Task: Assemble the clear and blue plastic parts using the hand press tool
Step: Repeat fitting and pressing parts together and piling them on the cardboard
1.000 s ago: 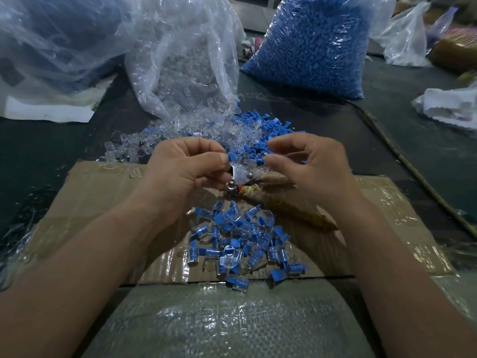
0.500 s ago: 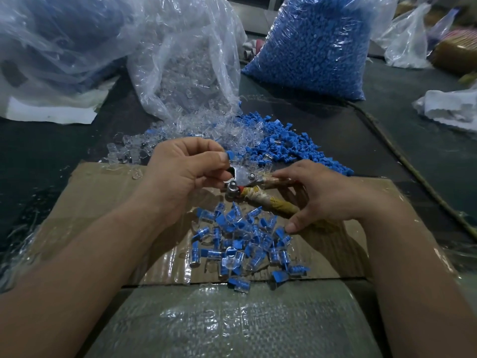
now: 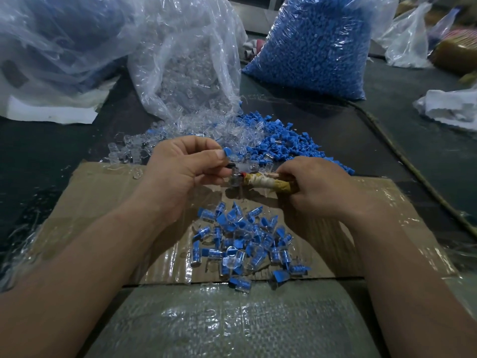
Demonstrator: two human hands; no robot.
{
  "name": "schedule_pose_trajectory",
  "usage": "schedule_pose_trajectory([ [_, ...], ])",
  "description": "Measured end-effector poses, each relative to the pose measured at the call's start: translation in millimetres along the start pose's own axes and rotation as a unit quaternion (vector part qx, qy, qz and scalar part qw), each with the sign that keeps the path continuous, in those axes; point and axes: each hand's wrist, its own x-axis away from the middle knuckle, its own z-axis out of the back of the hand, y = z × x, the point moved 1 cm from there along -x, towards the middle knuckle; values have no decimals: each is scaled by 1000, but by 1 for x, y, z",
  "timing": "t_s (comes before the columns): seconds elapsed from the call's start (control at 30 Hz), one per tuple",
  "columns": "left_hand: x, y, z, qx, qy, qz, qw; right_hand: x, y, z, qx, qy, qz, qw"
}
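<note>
My left hand (image 3: 180, 174) pinches a small blue and clear plastic part (image 3: 228, 153) at the metal head of the hand press tool (image 3: 260, 180). My right hand (image 3: 320, 189) is wrapped around the tool's tape-bound handle and presses it down on the cardboard sheet (image 3: 103, 192). Below the hands lies a pile of joined blue and clear pieces (image 3: 245, 241). Behind the hands, loose clear parts (image 3: 196, 130) and loose blue parts (image 3: 289, 143) are spread on the dark table.
An open clear bag of clear parts (image 3: 185, 65) stands behind the left hand. A full bag of blue parts (image 3: 315, 42) stands at the back right. More plastic bags lie at the far left and right. A cord (image 3: 413, 171) runs along the right.
My right hand left the tool's head, moved down to the handle and closed around it. My left hand stayed at the tool's head with the part.
</note>
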Motion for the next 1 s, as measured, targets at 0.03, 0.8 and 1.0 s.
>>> schedule_pose_trajectory([
  [0.03, 0, 0, 1, -1, 2, -4, 1000, 0, 1, 0, -3, 8, 1, 1000],
  [0.8, -2, -4, 3, 9, 58, -95, 994, 4, -20, -5, -156, 130, 44, 978],
  [1.0, -1, -5, 3, 2, 55, -120, 991, 4, -21, -5, -171, 113, 42, 978],
])
